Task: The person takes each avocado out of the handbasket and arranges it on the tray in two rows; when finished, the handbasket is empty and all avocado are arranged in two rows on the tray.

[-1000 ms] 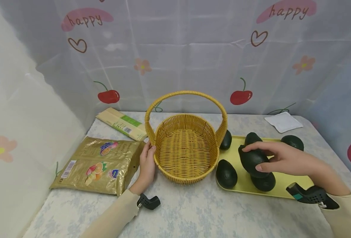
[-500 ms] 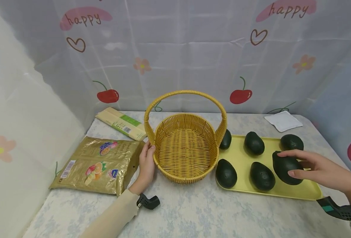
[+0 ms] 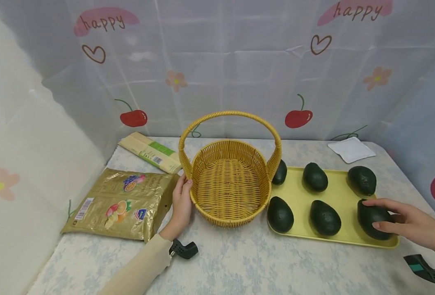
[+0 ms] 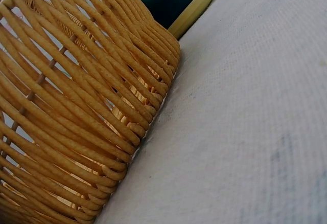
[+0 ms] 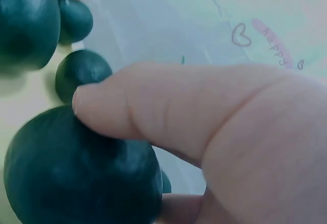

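My right hand (image 3: pixel 405 219) grips a dark green avocado (image 3: pixel 372 220) low at the front right corner of the yellow tray (image 3: pixel 344 200), thumb and fingers on opposite sides. In the right wrist view the thumb lies across the top of that avocado (image 5: pixel 76 168). Several other avocados sit on the tray in two rows, among them one at the front middle (image 3: pixel 325 218) and one at the back right (image 3: pixel 362 180). My left hand (image 3: pixel 181 205) holds the left side of a yellow wicker basket (image 3: pixel 230 184) by its rim, near the handle's base. Nothing lies inside the basket.
Left of the basket lies a gold snack bag (image 3: pixel 121 205), with a beige and green packet (image 3: pixel 152 153) behind it. A white square packet (image 3: pixel 351 150) lies behind the tray. A printed curtain (image 3: pixel 232 73) closes off the back of the table.
The right hand has carried the avocado rightward and down, from above the middle of the tray to its front right corner. The left hand and basket stay in place.
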Demonstrator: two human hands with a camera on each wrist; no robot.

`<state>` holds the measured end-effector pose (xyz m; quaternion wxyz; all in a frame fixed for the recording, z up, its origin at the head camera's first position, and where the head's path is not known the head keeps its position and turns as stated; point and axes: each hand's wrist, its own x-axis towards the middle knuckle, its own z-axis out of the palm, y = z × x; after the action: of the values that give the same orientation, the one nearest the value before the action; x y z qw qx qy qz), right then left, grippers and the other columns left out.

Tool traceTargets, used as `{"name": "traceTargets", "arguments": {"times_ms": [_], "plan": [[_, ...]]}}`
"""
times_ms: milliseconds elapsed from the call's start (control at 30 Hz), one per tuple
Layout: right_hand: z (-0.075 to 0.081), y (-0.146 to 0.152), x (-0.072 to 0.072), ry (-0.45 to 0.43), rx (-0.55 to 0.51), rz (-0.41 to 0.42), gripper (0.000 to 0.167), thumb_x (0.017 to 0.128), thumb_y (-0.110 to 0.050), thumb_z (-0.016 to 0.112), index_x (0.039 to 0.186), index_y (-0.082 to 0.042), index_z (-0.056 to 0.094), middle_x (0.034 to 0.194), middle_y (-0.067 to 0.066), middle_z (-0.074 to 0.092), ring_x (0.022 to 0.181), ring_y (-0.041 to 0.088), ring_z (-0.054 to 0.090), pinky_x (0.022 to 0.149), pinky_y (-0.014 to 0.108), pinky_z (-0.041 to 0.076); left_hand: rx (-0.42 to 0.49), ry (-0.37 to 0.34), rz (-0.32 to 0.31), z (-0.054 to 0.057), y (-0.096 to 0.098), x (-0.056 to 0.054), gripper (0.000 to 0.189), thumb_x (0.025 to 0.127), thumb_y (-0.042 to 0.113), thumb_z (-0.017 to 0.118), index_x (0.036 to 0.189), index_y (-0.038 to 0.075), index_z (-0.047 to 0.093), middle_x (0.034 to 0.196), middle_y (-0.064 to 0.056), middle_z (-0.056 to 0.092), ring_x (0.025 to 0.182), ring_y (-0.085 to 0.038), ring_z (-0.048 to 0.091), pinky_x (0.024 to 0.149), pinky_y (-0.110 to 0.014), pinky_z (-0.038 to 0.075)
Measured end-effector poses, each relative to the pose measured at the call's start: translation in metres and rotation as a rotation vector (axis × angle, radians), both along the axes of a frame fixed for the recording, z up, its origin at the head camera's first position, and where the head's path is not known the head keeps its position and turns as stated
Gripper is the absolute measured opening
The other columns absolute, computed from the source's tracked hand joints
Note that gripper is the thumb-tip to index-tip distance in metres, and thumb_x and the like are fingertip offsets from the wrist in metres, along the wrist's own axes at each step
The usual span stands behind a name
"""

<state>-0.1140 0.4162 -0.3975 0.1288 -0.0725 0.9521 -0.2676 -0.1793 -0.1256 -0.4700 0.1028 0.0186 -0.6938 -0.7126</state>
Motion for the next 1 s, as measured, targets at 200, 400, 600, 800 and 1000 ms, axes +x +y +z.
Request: {"name": "traceTargets", "arguments": {"times_ms": [200, 400, 600, 800, 1000], "plan": [[-0.008, 0.008, 0.001, 0.013, 0.073, -0.051, 0.058, 0.093, -0.022, 0.074, 0.135, 0.010, 0.051, 0.137, 0.048, 0.041, 0.103, 0.055, 0.057, 0.070, 0.043, 0.057, -0.003, 0.006, 0.001, 0.000, -0.001, 0.000, 0.047, 0.109, 0.024, 0.038, 0.156, 0.015, 0.042, 0.151, -0.010, 0.053, 0.134, -0.027, 0.054, 0.098, -0.019, 0.048], [-0.011, 0.011, 0.002, -0.028, 0.131, -0.097, 0.063, 0.093, -0.026, 0.074, 0.138, 0.011, 0.049, 0.135, 0.051, 0.037, 0.101, 0.060, 0.053, 0.074, 0.059, 0.057, 0.007, 0.006, -0.008, 0.000, -0.001, 0.001, 0.047, 0.109, 0.024, 0.038, 0.155, 0.016, 0.043, 0.151, -0.008, 0.053, 0.134, -0.026, 0.054, 0.097, -0.017, 0.048], [-0.012, 0.013, 0.004, -0.042, 0.150, -0.118, 0.065, 0.093, -0.026, 0.073, 0.140, 0.011, 0.047, 0.135, 0.051, 0.035, 0.107, 0.063, 0.046, 0.076, 0.061, 0.055, 0.004, 0.007, -0.002, 0.000, 0.000, 0.000, 0.048, 0.109, 0.025, 0.038, 0.156, 0.015, 0.042, 0.151, -0.010, 0.053, 0.134, -0.028, 0.054, 0.097, -0.018, 0.048], [-0.013, 0.019, 0.005, -0.089, 0.117, -0.112, 0.067, 0.097, -0.030, 0.069, 0.143, 0.011, 0.043, 0.138, 0.050, 0.033, 0.110, 0.061, 0.046, 0.077, 0.057, 0.057, 0.003, -0.005, -0.002, 0.001, 0.000, 0.000, 0.048, 0.109, 0.024, 0.038, 0.157, 0.015, 0.041, 0.151, -0.011, 0.053, 0.134, -0.028, 0.054, 0.098, -0.020, 0.048], [-0.012, 0.020, 0.004, -0.130, 0.132, -0.105, 0.071, 0.099, -0.033, 0.066, 0.146, 0.012, 0.038, 0.138, 0.051, 0.031, 0.109, 0.063, 0.043, 0.079, 0.062, 0.054, -0.009, -0.010, 0.012, 0.001, 0.001, 0.000, 0.048, 0.109, 0.023, 0.039, 0.156, 0.012, 0.042, 0.152, -0.012, 0.052, 0.136, -0.028, 0.052, 0.100, -0.018, 0.045]]}}
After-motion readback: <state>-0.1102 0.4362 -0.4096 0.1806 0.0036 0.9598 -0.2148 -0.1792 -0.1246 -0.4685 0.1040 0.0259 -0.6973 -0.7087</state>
